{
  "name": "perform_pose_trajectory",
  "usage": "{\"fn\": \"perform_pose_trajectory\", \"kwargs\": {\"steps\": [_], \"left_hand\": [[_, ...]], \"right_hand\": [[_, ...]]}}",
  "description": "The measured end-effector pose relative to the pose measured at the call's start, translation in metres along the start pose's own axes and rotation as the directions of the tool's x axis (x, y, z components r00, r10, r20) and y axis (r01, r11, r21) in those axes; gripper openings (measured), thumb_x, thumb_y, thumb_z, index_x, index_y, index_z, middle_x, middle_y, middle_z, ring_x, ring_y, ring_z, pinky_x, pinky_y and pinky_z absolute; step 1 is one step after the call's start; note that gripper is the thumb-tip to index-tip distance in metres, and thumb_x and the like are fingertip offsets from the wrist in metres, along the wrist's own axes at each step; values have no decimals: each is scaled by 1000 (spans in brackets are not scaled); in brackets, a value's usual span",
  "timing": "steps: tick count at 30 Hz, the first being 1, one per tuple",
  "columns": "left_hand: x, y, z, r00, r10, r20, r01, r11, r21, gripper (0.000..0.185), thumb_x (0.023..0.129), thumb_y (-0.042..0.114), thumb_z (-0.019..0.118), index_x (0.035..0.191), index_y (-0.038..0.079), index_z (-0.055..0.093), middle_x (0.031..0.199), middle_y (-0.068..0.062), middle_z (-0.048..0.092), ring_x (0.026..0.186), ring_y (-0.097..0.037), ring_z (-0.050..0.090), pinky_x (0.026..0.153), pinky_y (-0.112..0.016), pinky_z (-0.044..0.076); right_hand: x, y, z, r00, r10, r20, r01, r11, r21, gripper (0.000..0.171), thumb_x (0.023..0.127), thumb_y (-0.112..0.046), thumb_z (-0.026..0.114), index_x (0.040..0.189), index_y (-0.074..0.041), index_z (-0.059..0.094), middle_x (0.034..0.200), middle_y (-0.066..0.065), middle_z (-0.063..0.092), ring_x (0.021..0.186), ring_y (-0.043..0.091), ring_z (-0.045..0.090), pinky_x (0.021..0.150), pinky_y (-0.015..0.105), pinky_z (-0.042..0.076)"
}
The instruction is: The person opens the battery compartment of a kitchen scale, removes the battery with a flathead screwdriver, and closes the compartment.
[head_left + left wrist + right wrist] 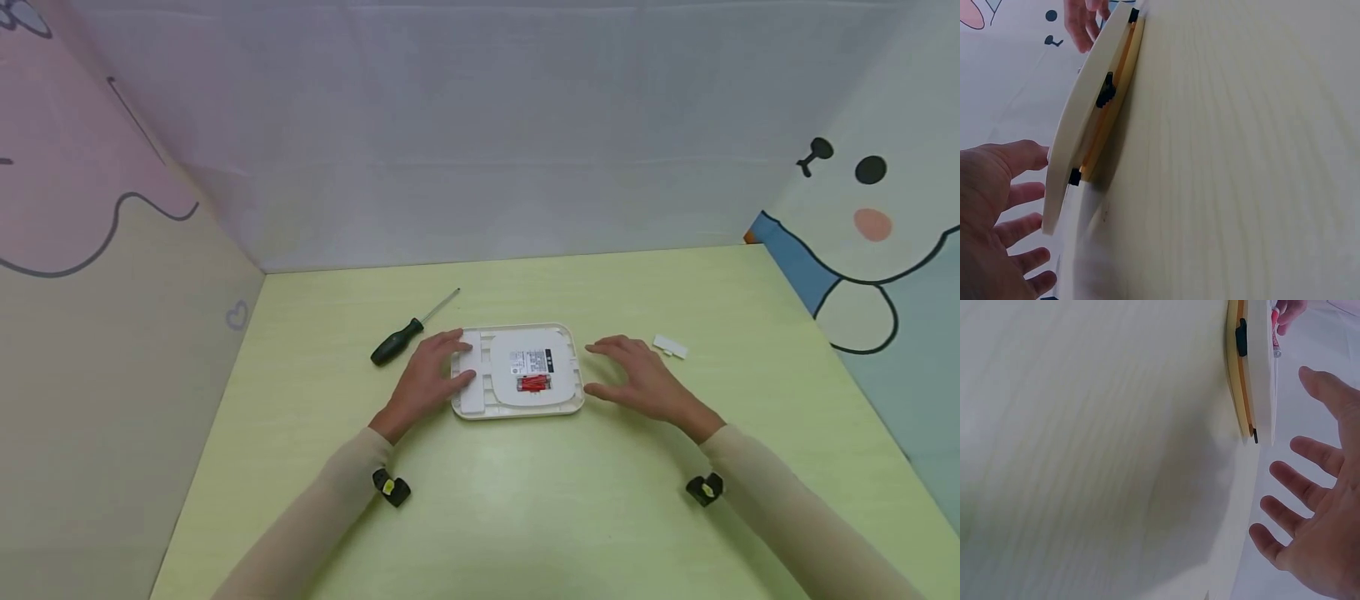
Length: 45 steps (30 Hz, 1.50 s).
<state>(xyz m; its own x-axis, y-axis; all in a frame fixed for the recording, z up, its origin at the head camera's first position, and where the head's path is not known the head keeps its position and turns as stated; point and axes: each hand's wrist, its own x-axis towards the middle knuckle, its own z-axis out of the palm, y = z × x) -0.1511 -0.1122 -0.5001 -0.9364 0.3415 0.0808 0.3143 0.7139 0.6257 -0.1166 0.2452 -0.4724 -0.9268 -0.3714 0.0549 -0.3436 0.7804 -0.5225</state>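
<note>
A white flat device [487, 409] with rounded corners lies on the table, its panelled side with a printed label [530, 362] facing up. Red batteries [534, 383] show in an open slot below the label. My left hand [427, 377] is at the device's left end, fingers spread and fingertips right at the edge in the left wrist view. At the opposite end, my right hand [643, 379] is held apart from the device with spread fingers and nothing in them. Close behind that hand lies a small white cover piece [670, 347].
A screwdriver [397, 342] with a dark handle lies behind and left of the device, its shaft pointing away to the right. Pale cloth walls [480, 183] border the table [510, 500] at the back and sides.
</note>
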Motion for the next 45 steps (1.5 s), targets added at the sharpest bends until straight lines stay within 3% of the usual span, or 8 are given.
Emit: {"fn": "perform_pose_trajectory", "kwargs": {"steps": [8,18,23,31,38,45], "left_hand": [[-1,-1,3,1000,-6,-10,6,1000,2,39,88,32,71,122,15,66,150,0,46,138,-29,41,113,-47,34],[-1,3,4,1000,-18,3,18,999,-40,40,89,31,70,124,14,64,150,2,45,140,-22,41,110,-43,38],[-2,4,6,1000,-24,3,24,999,-48,40,89,31,70,124,15,64,151,2,44,140,-22,40,111,-43,38],[-3,4,7,1000,-28,2,28,998,-62,41,89,31,70,126,15,63,151,3,43,141,-21,39,111,-42,38],[-3,4,7,1000,-28,1,28,997,-72,41,89,31,70,126,15,63,152,4,42,142,-22,38,111,-42,38],[-4,5,8,999,-42,3,42,995,-95,41,89,30,70,127,14,63,152,4,42,142,-22,38,111,-43,38]], "right_hand": [[11,-17,4,1000,-11,9,11,1000,15,54,83,-41,75,125,-9,64,124,11,60,116,34,49,95,56,38],[26,-30,20,992,-124,16,125,991,-53,26,84,-31,76,104,-15,74,106,0,66,99,23,52,81,40,37],[29,-34,27,987,-159,-4,158,981,-110,16,84,-28,75,96,-17,75,98,-3,66,91,19,51,77,37,36],[33,-41,30,986,-166,10,165,970,-178,10,84,-25,73,90,-18,73,90,-5,63,87,18,51,77,39,38],[39,-49,27,978,-201,58,209,941,-265,4,82,-20,72,83,-16,70,85,-6,60,84,17,51,79,40,41],[40,-50,25,970,-227,89,243,930,-275,5,80,-16,73,84,-15,70,84,-4,60,84,17,51,79,40,43]]}}
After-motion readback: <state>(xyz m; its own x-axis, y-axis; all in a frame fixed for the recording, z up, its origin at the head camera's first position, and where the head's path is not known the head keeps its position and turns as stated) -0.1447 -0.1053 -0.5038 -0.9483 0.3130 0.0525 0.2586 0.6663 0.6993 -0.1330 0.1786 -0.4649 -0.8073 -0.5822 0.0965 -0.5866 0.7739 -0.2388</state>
